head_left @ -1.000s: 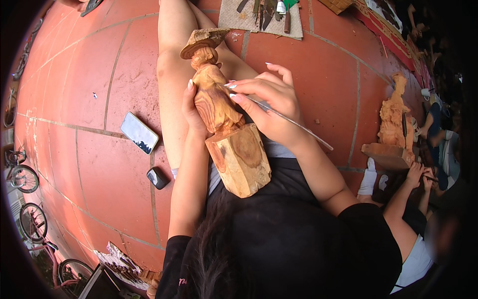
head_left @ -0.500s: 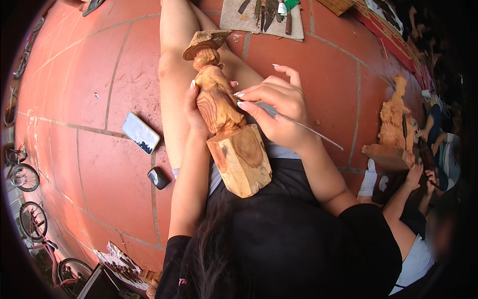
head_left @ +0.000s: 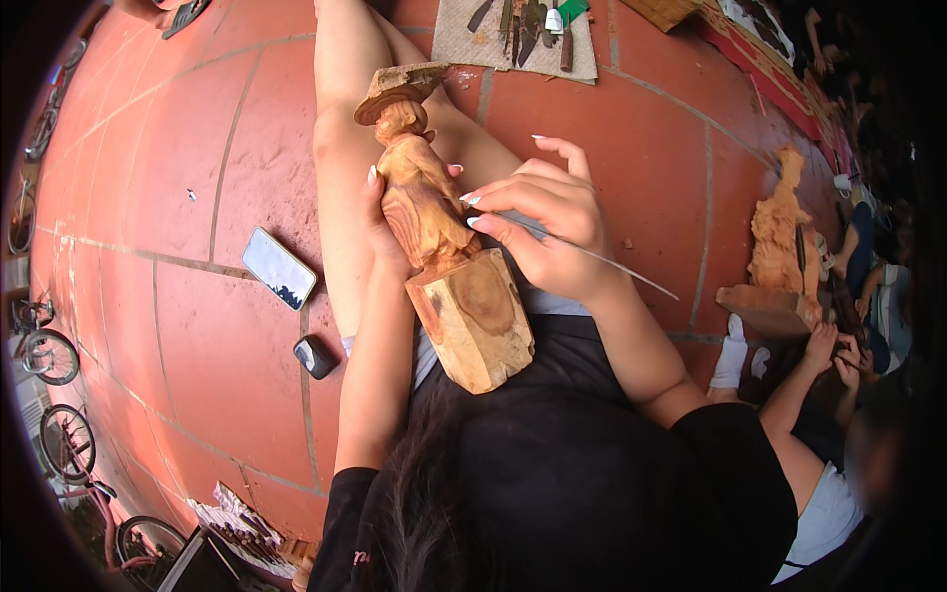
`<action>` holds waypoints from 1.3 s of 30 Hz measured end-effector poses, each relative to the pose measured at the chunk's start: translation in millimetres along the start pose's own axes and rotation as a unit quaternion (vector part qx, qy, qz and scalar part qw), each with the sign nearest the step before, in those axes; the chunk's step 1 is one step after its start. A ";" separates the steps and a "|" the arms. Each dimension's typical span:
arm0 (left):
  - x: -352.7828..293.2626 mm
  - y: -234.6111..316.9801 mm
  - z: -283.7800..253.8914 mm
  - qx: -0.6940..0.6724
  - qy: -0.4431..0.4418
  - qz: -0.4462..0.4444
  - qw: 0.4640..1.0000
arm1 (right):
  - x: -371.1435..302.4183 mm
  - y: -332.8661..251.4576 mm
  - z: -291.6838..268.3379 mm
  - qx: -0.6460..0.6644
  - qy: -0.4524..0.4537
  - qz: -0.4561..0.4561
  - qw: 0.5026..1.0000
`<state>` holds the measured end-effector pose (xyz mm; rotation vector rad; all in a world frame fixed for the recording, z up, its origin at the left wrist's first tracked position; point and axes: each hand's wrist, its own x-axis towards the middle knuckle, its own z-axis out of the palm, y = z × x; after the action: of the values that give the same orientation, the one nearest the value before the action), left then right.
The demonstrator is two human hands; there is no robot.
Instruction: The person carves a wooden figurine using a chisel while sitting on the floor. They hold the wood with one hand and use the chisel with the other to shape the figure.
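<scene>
A carved wooden figurine (head_left: 419, 187) with a wide-brimmed hat stands on an uncut block base, its lower end resting toward my lap. My left hand (head_left: 383, 225) wraps around the figure's body from behind, thumb on the left side and a fingertip showing on the right. Between the thumb and fingers of my right hand (head_left: 554, 219) is a slim metal carving tool (head_left: 621, 266), its long thin shank pointing down to the right. The working tip lies by the right edge of the figure's robe; whether it touches the wood I cannot tell.
On the red tile floor to the left lie a phone (head_left: 280, 267) and a small black case (head_left: 315, 356). Several tools rest on a pale mat (head_left: 473, 44) ahead. At right, another person's hands (head_left: 821, 345) are beside a larger wood carving (head_left: 779, 247). Bicycles (head_left: 51, 355) stand far left.
The figurine's hatted end has shifted slightly left and tilted a little, along with my left hand. My right hand has moved only slightly, still gripping the tool.
</scene>
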<state>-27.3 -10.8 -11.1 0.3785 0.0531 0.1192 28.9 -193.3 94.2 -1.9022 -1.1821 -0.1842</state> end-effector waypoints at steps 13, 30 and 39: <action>2.5 2.1 2.2 -0.043 -0.061 0.031 0.997 | -5.4 -8.3 3.2 -0.014 0.034 -0.041 0.998; 0.1 2.4 -2.3 -0.015 -0.087 0.022 0.996 | -15.3 -7.3 -1.7 -0.061 -0.006 -0.093 0.994; -2.3 3.7 -6.9 -0.049 -0.041 0.005 0.998 | -15.3 -2.2 9.8 -0.095 0.026 -0.105 0.990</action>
<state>-30.5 -5.1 -16.0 0.2856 -0.0348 0.1165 16.0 -195.9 81.4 -1.9202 -1.3695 -0.4722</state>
